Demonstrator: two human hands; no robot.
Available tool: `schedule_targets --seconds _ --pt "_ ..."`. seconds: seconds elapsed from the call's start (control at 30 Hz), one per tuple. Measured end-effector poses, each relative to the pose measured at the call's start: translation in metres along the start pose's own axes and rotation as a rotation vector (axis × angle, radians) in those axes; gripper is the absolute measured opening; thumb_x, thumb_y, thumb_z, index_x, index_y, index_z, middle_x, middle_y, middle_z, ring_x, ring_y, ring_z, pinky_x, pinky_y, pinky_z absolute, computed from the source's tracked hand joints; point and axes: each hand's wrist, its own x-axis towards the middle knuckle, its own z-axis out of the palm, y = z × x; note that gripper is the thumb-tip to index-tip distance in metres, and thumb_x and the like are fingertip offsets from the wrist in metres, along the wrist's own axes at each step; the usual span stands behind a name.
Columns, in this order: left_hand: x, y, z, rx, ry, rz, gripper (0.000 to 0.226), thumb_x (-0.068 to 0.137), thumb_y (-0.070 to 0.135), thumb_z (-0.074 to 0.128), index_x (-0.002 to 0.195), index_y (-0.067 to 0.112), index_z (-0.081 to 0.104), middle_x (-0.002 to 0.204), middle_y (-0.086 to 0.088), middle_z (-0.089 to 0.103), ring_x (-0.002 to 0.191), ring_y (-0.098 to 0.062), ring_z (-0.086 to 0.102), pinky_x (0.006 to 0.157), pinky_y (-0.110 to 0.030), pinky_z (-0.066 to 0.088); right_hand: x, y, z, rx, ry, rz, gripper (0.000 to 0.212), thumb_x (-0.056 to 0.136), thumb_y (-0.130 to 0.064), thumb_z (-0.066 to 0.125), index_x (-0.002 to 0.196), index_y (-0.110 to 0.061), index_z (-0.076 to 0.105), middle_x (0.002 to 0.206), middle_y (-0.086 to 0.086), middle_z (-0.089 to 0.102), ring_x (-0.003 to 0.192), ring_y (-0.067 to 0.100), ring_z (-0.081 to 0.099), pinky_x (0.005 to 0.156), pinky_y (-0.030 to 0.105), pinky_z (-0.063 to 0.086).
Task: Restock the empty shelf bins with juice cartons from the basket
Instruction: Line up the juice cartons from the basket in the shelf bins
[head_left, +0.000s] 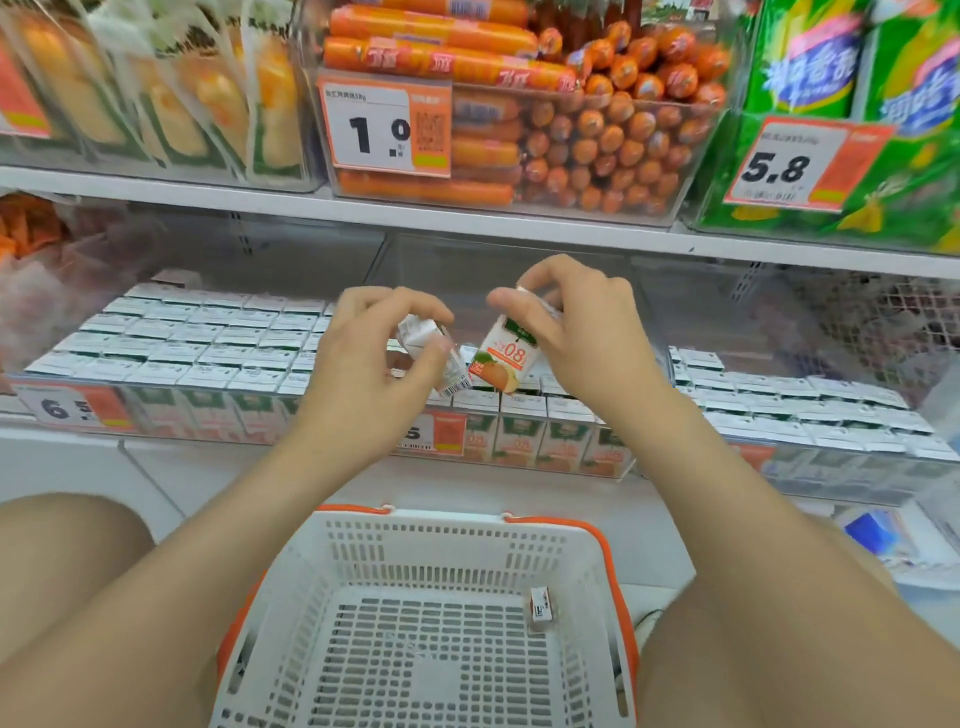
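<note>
Forearms (223, 540) bare to frame edge; knees (67, 540) bare; left hand (363, 358), right hand (587, 332) bare.

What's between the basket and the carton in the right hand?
Head view: a row of stocked cartons and an orange price tag, then shelf ledge.

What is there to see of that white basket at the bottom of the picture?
The basket is white plastic, its walls and floor pierced with rows of slots, with orange handles folded down along the rim. It stands upright, low in front of the person, between the legs; whether they touch it cannot be told. It is almost empty: a single small carton sits inside near its right wall.
</note>
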Motion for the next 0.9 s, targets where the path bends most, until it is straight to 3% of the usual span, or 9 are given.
schedule_targets --seconds 0.2,0.33,0.4,0.47,0.57,0.63,0.7,0.77,0.9 --pt "0.005 -0.016 0.015 0.177 -0.025 0.073 0.011 0.089 0.031 0.081 0.095 0.036 0.074 0.114 0.007 0.056 0.111 -0.002 0.054 0.093 -0.034 0.053 0.0 -0.005 0.001 -0.077 -0.134 -0.098 0.046 0.095 -0.054 0.067 0.131 -0.025 0.063 0.122 -0.004 0.071 0.12 0.026 0.06 0.096 0.041 0.05" --pt "0.007 -0.015 0.011 0.235 -0.049 0.133 0.03 0.09 0.023 0.08 0.117 0.032 0.07 0.121 0.009 0.059 0.114 -0.004 0.054 0.099 -0.03 0.047 0.007 0.001 -0.009 -0.133 -0.053 -0.107 0.036 0.1 -0.036 0.066 0.129 -0.015 0.064 0.118 0.008 0.072 0.113 0.034 0.061 0.09 0.042 0.049" --pt "0.007 -0.018 0.01 0.193 -0.052 0.046 0.05 0.088 0.02 0.081 0.132 0.032 0.06 0.124 0.009 0.059 0.114 -0.006 0.058 0.099 -0.035 0.051 0.014 0.016 -0.01 -0.237 -0.047 -0.069 0.031 0.1 -0.023 0.065 0.129 -0.011 0.061 0.117 0.013 0.067 0.11 0.038 0.059 0.085 0.044 0.048" --pt "0.009 -0.02 0.008 0.13 -0.034 -0.075 0.055 0.086 0.022 0.082 0.134 0.03 0.055 0.122 0.007 0.063 0.108 -0.01 0.066 0.092 -0.038 0.058 0.02 0.031 -0.006 -0.347 -0.1 -0.005 0.034 0.101 -0.015 0.064 0.133 -0.008 0.056 0.12 0.018 0.062 0.11 0.041 0.058 0.081 0.042 0.044" --pt "0.01 -0.021 0.007 0.097 -0.037 -0.157 0.039 0.092 0.023 0.079 0.126 0.028 0.062 0.111 0.013 0.068 0.086 0.004 0.07 0.072 -0.011 0.054 0.024 0.046 0.009 -0.41 -0.263 0.055 0.033 0.1 -0.013 0.066 0.132 -0.007 0.057 0.121 0.019 0.059 0.108 0.042 0.06 0.081 0.042 0.048" --pt "0.01 -0.021 0.006 0.073 -0.05 -0.171 0.034 0.095 0.023 0.075 0.126 0.032 0.064 0.111 0.016 0.068 0.08 0.01 0.069 0.063 -0.007 0.048 0.027 0.049 0.022 -0.367 -0.398 0.094 0.03 0.1 -0.017 0.066 0.129 -0.007 0.061 0.121 0.019 0.063 0.107 0.041 0.063 0.085 0.044 0.053" --pt "0.011 -0.022 0.003 0.052 -0.066 -0.198 0.035 0.097 0.025 0.073 0.128 0.037 0.064 0.114 0.016 0.069 0.078 0.007 0.071 0.06 -0.012 0.05 0.03 0.048 0.033 -0.282 -0.494 0.115 0.026 0.102 -0.023 0.063 0.124 -0.008 0.065 0.118 0.018 0.068 0.101 0.038 0.066 0.087 0.047 0.057" --pt "0.013 -0.023 0.0 0.011 -0.083 -0.237 0.036 0.098 0.024 0.072 0.13 0.039 0.064 0.116 0.015 0.07 0.079 0.003 0.073 0.061 -0.025 0.058 0.033 0.049 0.04 -0.256 -0.536 0.119 0.024 0.103 -0.024 0.06 0.121 -0.009 0.066 0.116 0.015 0.068 0.1 0.036 0.065 0.085 0.045 0.055" --pt "0.015 -0.024 -0.002 -0.055 -0.101 -0.296 0.04 0.097 0.024 0.074 0.132 0.039 0.062 0.112 0.013 0.071 0.085 -0.005 0.075 0.071 -0.034 0.063 0.034 0.052 0.043 -0.245 -0.621 0.186 0.027 0.103 -0.017 0.049 0.109 0.006 0.062 0.094 0.024 0.069 0.073 0.037 0.056 0.066 0.041 0.048"
